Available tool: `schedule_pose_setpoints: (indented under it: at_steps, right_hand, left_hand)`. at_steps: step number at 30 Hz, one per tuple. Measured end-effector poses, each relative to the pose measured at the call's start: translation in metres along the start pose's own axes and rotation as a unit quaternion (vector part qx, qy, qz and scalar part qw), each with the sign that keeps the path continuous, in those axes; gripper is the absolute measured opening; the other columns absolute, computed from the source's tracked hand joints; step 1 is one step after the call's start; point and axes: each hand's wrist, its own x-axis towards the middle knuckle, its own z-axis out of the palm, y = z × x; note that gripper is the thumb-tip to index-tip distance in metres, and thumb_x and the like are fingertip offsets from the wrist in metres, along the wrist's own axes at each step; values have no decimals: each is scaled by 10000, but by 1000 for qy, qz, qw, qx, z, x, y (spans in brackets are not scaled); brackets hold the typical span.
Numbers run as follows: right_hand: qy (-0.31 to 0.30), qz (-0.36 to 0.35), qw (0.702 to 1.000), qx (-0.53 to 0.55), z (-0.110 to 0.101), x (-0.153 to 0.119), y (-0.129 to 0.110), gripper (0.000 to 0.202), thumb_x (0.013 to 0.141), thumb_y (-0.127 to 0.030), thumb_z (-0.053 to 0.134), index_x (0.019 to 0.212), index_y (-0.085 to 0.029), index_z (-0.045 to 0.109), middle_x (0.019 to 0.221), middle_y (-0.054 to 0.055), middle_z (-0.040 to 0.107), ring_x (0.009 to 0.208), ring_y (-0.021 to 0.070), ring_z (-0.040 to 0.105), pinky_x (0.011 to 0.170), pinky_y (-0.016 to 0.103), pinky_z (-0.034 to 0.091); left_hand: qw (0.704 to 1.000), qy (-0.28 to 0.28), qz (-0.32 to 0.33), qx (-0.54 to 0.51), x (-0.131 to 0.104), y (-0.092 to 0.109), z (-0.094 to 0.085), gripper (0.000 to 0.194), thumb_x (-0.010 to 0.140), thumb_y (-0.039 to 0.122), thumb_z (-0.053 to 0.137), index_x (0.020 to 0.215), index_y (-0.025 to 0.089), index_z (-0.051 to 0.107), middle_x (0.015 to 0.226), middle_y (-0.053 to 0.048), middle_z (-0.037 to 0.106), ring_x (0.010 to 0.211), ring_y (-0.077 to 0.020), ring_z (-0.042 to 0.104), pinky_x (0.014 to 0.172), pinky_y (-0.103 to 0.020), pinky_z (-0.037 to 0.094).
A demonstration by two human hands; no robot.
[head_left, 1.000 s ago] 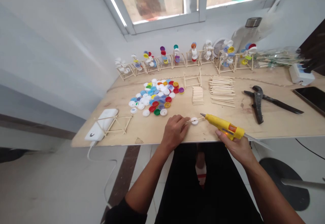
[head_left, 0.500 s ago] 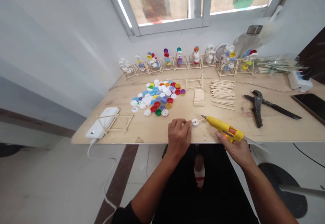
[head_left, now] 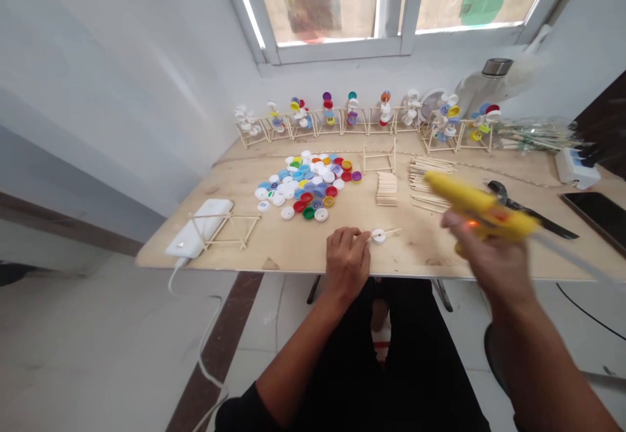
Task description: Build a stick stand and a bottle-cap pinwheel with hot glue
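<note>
Near the table's front edge, my left hand (head_left: 347, 256) pinches one end of a thin wooden stick (head_left: 392, 231). The stick runs through or across a small white bottle cap (head_left: 378, 236), and its other end points right. My right hand (head_left: 493, 256) grips a yellow hot glue gun (head_left: 482, 207), held up over the right side of the table and blurred by motion. An orange light glows on the gun, and a glue stick sticks out of its back. The gun's nozzle is apart from the stick and cap.
Loose coloured bottle caps (head_left: 308, 187) lie left of centre. Short sticks (head_left: 387, 188) and longer sticks (head_left: 420, 184) sit in bundles. Stick frames with cap wheels (head_left: 327, 117) line the back. A white power strip (head_left: 200, 226), dark pliers (head_left: 542, 216) and a phone (head_left: 596, 210) flank them.
My right hand has lifted the glue gun away from the stick and moved it right, over the pliers. My left hand still holds the stick in place. The view has shifted slightly.
</note>
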Motion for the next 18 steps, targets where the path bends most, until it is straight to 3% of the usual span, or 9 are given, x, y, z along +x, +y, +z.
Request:
schedule_pose_setpoints:
  at_steps: [2,4,6,8,11,14,18]
  right_hand:
    - [137,-81,985,60,-7,3,-26,192,689,-379,685,713,-205,608,733,0,604,635,149,585,560,285,483]
    - [169,-146,971,81,-13,2,-39,196,737,-344,640,612,-219,556,704,-4,575,662,144,576,611,292,482]
    - [145,-120,980,68,-16,-2,-33,188,734,-358,642,627,-221,571,696,-5,571,664,143,570,563,268,458]
    - [84,-17,996,17,-16,-8,-15,209,692,-413,676,714,-210,634,710,6,597,641,143,566,465,232,403]
    - [7,98,994,-42,-11,-18,18,309,650,-446,700,792,-172,677,785,45,653,711,176,611,519,244,459]
    - [-33,121,992,-4,-4,-24,39,364,609,-438,734,822,-148,674,817,69,680,731,197,639,614,286,521]
    - [-59,134,989,27,3,-25,48,408,578,-434,759,844,-144,650,811,70,692,713,202,656,638,304,544]
  left_hand:
    - [1000,0,-1,0,0,-1,0,238,816,115,484,1001,172,622,915,-79,611,913,-216,518,805,-358,390]
    - [1000,0,0,2,0,-1,0,241,816,113,483,1005,173,620,917,-80,612,915,-216,519,813,-361,391]
    - [1000,1,5,3,0,-1,0,240,817,117,487,1008,176,618,922,-80,611,926,-216,518,827,-362,390]
    - [1000,1,14,5,-1,0,1,237,818,123,493,1012,181,617,932,-78,611,943,-215,515,843,-362,388]
    - [1000,-3,26,14,-1,1,1,229,822,147,505,1017,189,616,953,-80,612,976,-222,512,863,-375,379]
    - [999,-11,28,23,-1,2,1,220,830,179,510,1021,194,616,977,-83,616,1005,-233,511,882,-394,366]
    - [999,-25,20,26,1,3,-1,227,839,185,499,1034,192,614,996,-83,621,1022,-236,510,898,-404,356]
